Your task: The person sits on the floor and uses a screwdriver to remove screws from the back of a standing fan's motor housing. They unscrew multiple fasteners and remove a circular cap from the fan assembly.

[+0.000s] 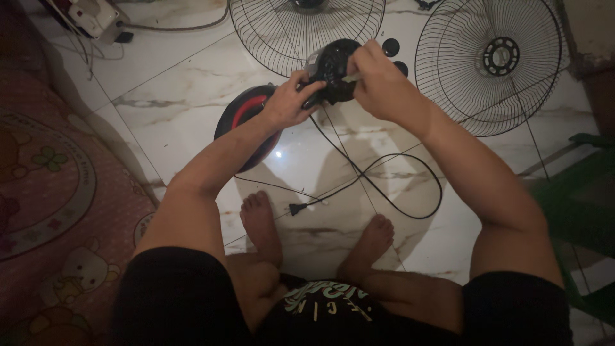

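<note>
Both my hands hold a black fan motor housing [333, 64] up over the white marble floor. My left hand [291, 99] grips its lower left side. My right hand [378, 80] closes over its right side with a thin pale tool, whose tip is hidden against the housing. A black power cord [391, 192] hangs from the housing and loops over the floor to a plug [296, 209] in front of my bare feet. Under my left wrist lies the round black and red fan base [240, 115].
Two wire fan guards lie on the floor, one at the top centre [275, 38] and one at the top right [461, 70]. Two small black round parts [391, 47] lie between them. A patterned pink mat [51, 192] covers the left. A green frame [576, 211] stands right.
</note>
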